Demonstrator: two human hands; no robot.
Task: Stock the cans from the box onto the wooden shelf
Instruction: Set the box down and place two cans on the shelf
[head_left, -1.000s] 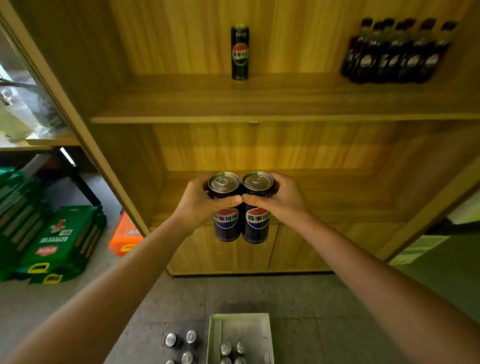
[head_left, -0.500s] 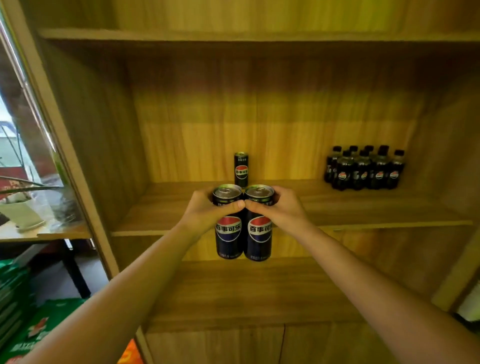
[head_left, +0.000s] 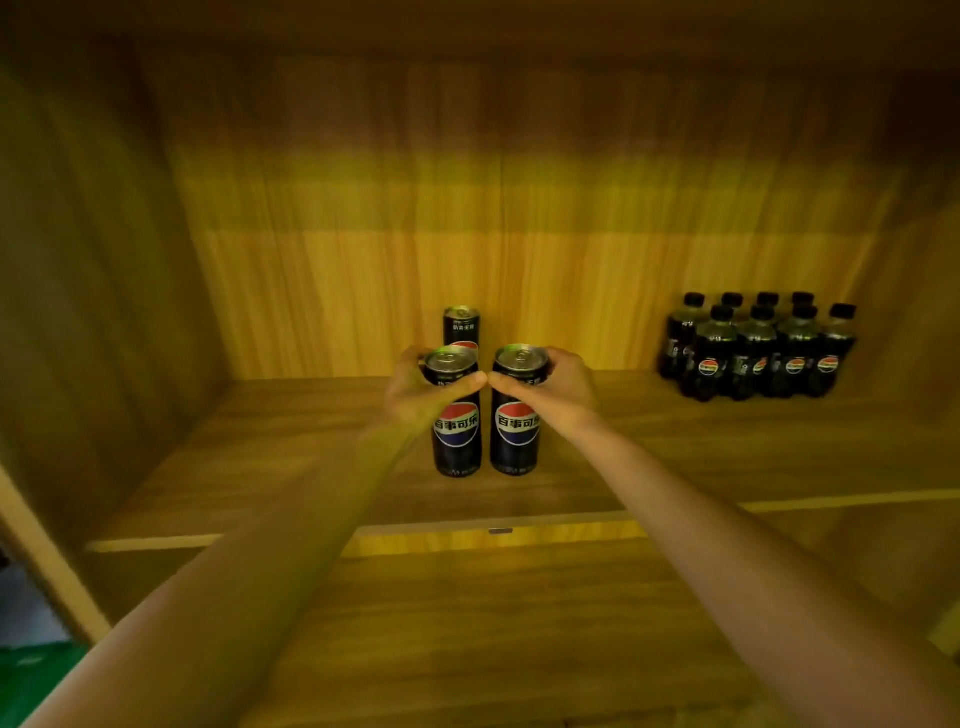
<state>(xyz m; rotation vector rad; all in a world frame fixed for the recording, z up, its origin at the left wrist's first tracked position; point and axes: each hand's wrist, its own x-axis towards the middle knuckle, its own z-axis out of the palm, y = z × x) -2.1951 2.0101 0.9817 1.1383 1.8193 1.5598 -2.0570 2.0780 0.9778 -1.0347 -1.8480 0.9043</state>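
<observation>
Wooden shelf all around, dim and yellow-lit, with side walls left and right and a grained back panel. Nearest, a lower board across the bottom of view, two bare forearms reaching over it. Further in, at mid-depth on the shelf board, left hand wrapped around left can, fingers closed about its upper part, thumb across the front. Just beside it, right hand gripping right can the same way, fingers curled behind, thumb in front. Thumb tips almost touching between the two cans. Both cans upright, a narrow gap between them, bases at or just above the board; contact hard to tell. Behind the left can, back can standing near the back panel. Far right, bottle pack against the back panel, well apart from the cans.
</observation>
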